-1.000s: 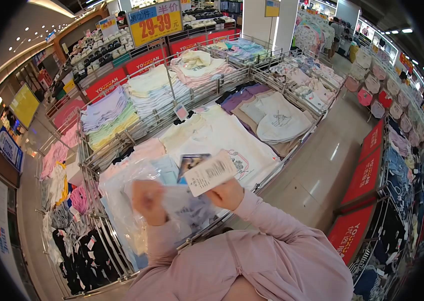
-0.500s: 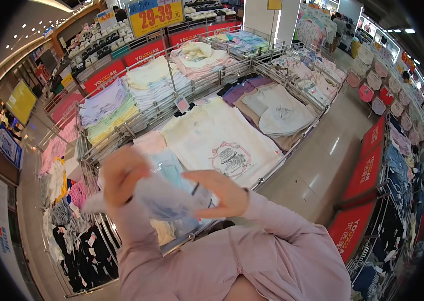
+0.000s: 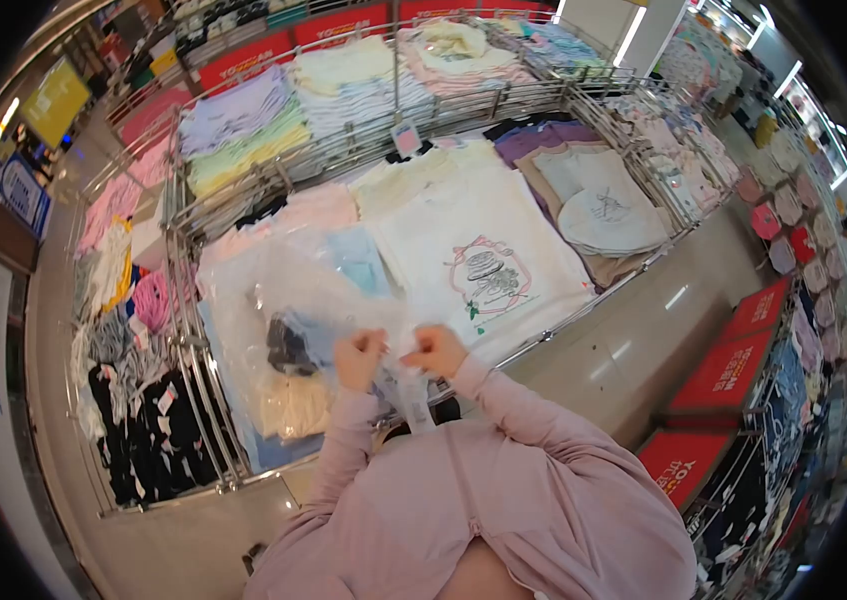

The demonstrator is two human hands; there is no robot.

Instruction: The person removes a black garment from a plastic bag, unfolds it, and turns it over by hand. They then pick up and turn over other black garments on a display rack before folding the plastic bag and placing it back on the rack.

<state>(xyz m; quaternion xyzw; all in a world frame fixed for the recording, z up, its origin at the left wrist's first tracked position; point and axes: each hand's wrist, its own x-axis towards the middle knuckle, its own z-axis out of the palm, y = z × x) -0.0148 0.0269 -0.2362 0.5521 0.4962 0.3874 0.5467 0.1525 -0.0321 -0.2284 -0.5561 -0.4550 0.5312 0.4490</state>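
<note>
My left hand (image 3: 361, 360) and my right hand (image 3: 438, 352) are close together over the front edge of the display table, fingers pinched. Between them they grip a clear plastic bag (image 3: 318, 285), whose see-through film spreads leftward over the folded clothes. A narrow translucent strip (image 3: 412, 395) hangs below my hands. Beneath and beside the film show a dark bundle (image 3: 289, 343), a beige folded garment (image 3: 293, 405) and a light blue garment (image 3: 356, 258). Right of these, a white T-shirt (image 3: 493, 235) with a burger print lies flat. The film's outline is hard to make out.
Metal rails (image 3: 343, 160) divide the table from stacks of pastel shirts (image 3: 233, 115) behind. Brown and grey shirts (image 3: 608, 205) lie at the right. A side rack (image 3: 158, 430) holds black and grey clothes. Red sign panels (image 3: 723, 370) line the aisle floor (image 3: 613, 340) on the right.
My left hand has come down and right, my right hand slightly down, and the two are now near each other. The blurred plastic now spreads over the clothes at left. The view has tilted down.
</note>
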